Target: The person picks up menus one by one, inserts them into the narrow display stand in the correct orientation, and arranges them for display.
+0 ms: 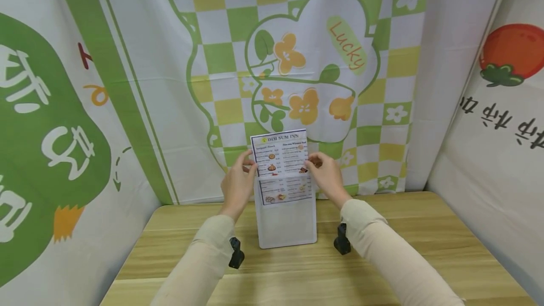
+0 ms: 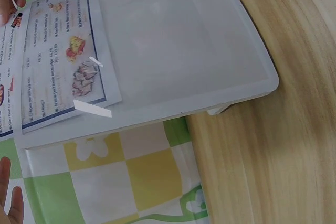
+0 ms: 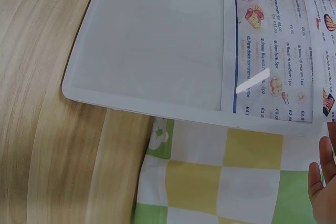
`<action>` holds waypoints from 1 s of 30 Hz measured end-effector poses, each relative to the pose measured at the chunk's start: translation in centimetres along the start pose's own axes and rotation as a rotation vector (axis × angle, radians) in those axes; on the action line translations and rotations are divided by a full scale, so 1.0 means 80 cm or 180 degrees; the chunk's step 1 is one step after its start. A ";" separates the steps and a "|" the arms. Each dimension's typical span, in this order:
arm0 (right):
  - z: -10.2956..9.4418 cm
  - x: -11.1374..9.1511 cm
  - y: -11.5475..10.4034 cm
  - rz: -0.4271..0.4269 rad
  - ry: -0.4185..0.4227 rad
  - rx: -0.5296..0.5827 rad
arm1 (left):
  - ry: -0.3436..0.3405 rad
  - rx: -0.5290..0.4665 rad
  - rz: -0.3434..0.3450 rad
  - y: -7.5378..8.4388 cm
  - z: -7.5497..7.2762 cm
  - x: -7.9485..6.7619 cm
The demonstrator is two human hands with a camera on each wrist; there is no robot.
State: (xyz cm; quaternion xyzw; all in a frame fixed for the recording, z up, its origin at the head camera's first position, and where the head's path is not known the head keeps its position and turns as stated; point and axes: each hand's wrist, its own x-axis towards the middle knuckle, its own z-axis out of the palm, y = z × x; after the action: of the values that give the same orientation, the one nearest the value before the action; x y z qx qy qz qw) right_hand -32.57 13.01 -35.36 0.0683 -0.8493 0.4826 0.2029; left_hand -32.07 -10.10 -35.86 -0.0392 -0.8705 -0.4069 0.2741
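A printed paper menu (image 1: 280,152) headed "DIM SUM INN" stands partly inside a clear, white-rimmed menu holder (image 1: 286,225). Its lower part shows through the clear front, while the upper part sticks out above the holder's top edge. My left hand (image 1: 239,184) pinches the sheet's left edge between thumb and fingers. At the opposite edge my right hand (image 1: 328,176) pinches it at about the same height. In the left wrist view the menu's bottom edge (image 2: 97,45) lies slightly slanted inside the pocket. Below it the holder's pocket (image 3: 147,40) is blank.
The holder stands upright on a wood-grain table (image 1: 416,235), leaning back a little; a small foot (image 2: 218,109) shows behind it. A green-and-yellow checked cloth (image 1: 225,60) hangs close behind. Printed cloth walls (image 1: 471,164) flank the table. Black wrist cameras (image 1: 342,240) hang under both sleeves.
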 end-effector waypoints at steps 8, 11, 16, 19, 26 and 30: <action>0.002 -0.003 0.006 0.0022 -0.0060 -0.0054 | -0.0027 -0.0019 -0.0023 0.007 -0.002 0.003; 0.003 -0.003 0.007 0.0038 -0.0085 -0.0057 | -0.0046 -0.0012 -0.0027 0.006 -0.001 0.002; 0.002 0.000 0.005 0.0044 -0.0095 -0.0054 | -0.0084 0.0006 -0.0056 0.000 0.002 -0.001; 0.001 0.002 0.001 0.0048 -0.0097 -0.0042 | -0.0096 0.0010 -0.0060 -0.002 0.004 -0.003; 0.001 0.002 -0.005 0.0035 -0.0092 -0.0080 | -0.0157 0.0024 -0.0086 -0.006 0.005 -0.007; 0.001 0.001 -0.003 0.0044 -0.0102 -0.0111 | -0.0137 0.0022 -0.0052 -0.003 0.003 -0.005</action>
State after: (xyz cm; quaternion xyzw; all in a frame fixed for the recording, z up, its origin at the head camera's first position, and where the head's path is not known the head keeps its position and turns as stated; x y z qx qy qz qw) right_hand -32.56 12.85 -35.21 0.0665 -0.8612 0.4680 0.1870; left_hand -31.90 -10.07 -36.37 -0.0398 -0.8779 -0.4051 0.2522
